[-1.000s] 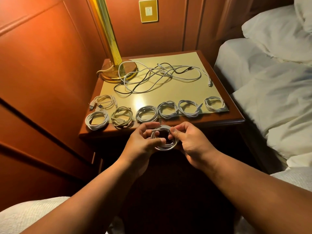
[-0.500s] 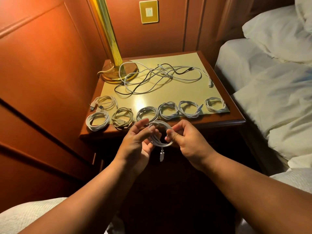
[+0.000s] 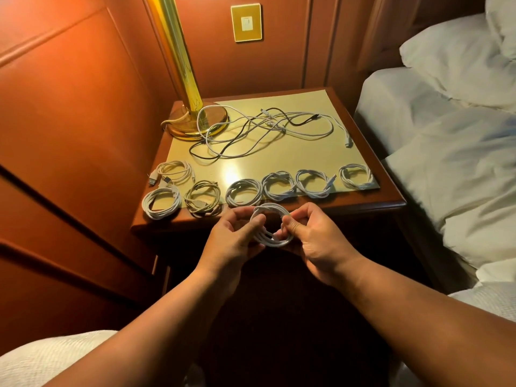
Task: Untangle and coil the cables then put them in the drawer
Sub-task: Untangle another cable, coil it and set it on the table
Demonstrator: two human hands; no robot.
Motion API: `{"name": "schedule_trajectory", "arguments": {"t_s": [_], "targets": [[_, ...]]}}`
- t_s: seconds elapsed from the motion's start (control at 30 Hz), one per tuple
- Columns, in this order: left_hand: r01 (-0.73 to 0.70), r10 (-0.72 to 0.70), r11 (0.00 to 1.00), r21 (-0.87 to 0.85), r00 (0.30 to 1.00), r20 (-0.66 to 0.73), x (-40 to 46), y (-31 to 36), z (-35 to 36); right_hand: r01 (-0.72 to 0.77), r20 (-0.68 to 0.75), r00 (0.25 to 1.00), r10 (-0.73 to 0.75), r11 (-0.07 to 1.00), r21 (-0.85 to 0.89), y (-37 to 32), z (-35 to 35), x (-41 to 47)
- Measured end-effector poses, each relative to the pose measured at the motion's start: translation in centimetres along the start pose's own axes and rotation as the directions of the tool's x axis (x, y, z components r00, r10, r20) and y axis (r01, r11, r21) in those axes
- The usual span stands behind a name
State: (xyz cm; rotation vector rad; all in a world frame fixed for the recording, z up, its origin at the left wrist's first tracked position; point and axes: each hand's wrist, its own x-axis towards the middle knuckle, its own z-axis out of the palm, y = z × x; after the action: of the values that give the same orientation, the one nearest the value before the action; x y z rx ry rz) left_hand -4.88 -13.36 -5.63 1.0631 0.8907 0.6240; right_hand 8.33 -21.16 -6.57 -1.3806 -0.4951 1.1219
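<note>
Both hands share one white coiled cable (image 3: 272,226) just off the tabletop's (image 3: 307,206) near edge: the left hand (image 3: 233,237) pinches its nine o'clock side, the right hand (image 3: 312,238) its three o'clock side, each grip closed on the loops. Beyond, seven finished coils (image 3: 279,187) line the near edge. Farther, at twelve o'clock, a tangle of loose cables (image 3: 268,132) sprawls beside a brass lamp base (image 3: 195,122).

Both hands, left hand (image 3: 234,238) and right hand (image 3: 312,238), pinch a white coil (image 3: 272,227) just off the table's (image 3: 363,203) front edge.
</note>
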Motion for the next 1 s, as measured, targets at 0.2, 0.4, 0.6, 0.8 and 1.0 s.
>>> {"name": "schedule_trajectory", "arguments": {"t_s": [0.2,0.4,0.6,0.8,1.0], "targets": [[0.13,-0.13,0.991,-0.009,0.991,-0.011,-0.2,-0.2,0.2,0.163,-0.007,0.986,-0.166,0.974,-0.156,0.6,-0.1,0.3],[0.069,-0.066,0.998,0.012,0.985,-0.157,-0.2,-1.3,0.6,0.326,0.102,0.945,-0.31,0.869,-0.372,0.7,-0.2,-0.1],[0.064,-0.054,0.995,0.083,0.991,-0.12,-0.3,-1.4,0.4,0.322,0.041,0.936,-0.349,0.809,-0.492,1.0,-0.5,0.1],[0.054,-0.072,0.924,0.379,0.997,0.033,0.1,0.2,-0.2,0.232,-0.039,0.954,-0.297,0.814,-0.532,0.6,-0.9,0.4],[-0.149,-0.054,0.602,0.784,0.973,0.226,0.4,1.9,-1.4,0.255,-0.017,0.948,-0.319,0.789,-0.559,0.0,-1.1,0.3]]}}
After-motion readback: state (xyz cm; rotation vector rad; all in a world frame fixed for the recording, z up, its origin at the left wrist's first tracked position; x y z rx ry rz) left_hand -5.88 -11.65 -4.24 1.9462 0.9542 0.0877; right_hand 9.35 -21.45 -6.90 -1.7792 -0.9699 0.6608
